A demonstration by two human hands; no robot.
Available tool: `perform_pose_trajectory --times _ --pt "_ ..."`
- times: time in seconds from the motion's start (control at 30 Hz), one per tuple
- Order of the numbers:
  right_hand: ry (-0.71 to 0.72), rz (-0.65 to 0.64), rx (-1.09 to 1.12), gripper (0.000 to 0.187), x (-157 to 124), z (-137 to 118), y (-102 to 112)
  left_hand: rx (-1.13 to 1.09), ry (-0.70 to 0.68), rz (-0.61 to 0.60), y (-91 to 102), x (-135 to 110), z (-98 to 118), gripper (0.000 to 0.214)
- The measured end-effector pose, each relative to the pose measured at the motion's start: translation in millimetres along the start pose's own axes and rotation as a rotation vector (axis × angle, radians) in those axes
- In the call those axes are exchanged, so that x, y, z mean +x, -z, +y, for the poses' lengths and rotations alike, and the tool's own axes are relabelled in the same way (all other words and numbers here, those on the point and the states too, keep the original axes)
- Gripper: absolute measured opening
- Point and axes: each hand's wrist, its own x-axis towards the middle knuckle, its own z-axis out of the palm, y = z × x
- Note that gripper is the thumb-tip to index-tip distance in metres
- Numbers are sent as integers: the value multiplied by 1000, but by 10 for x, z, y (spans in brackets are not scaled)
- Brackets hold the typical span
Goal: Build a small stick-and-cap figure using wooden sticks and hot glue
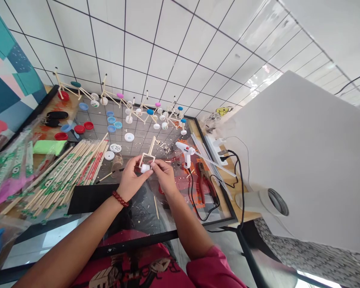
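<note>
Between my two hands is a small frame of pale wooden sticks [151, 145], with a fork at its lower end and a longer stem pointing away from me. A white bottle cap [145, 168] sits at the fork's near end. My left hand [130, 175] has its fingers closed round the left side of the fork and the cap. My right hand [164, 175] pinches the right side beside the cap. Fingers partly hide where stick and cap meet. To the right of my hands lies a white glue gun [186, 153].
Wrapped chopsticks [68, 172] are heaped at left. Similar stick-and-cap models [149, 112] stand along the tiled wall. Blue caps [111, 119], red caps [79, 129] and white caps [129, 137] lie about. Red-handled pliers [201, 184], black cables and a power strip [214, 148] are at right.
</note>
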Motion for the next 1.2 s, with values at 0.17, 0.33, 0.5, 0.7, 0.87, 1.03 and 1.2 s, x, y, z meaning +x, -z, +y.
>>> perform_pose_trajectory --times 0.17,0.33,0.5,0.7,0.87,1.03,1.2 --pt "-107 -60 81 35 -5 -21 -12 -171 115 -30 6 9 87 39" --pt "-134 -117 34 34 -35 -82 21 -213 177 -43 22 31 148 41" --pt "-139 45 105 37 18 -133 114 -32 66 -143 91 42 155 43" --pt "-128 51 207 33 36 -151 105 120 53 -272 117 40 130 48" --pt "-132 51 187 33 27 -177 84 171 72 -322 94 27 143 47" --pt "-110 42 127 34 26 -194 91 222 58 -325 93 18 142 45" --pt "-92 19 73 33 27 -174 107 202 83 -327 100 28 117 46"
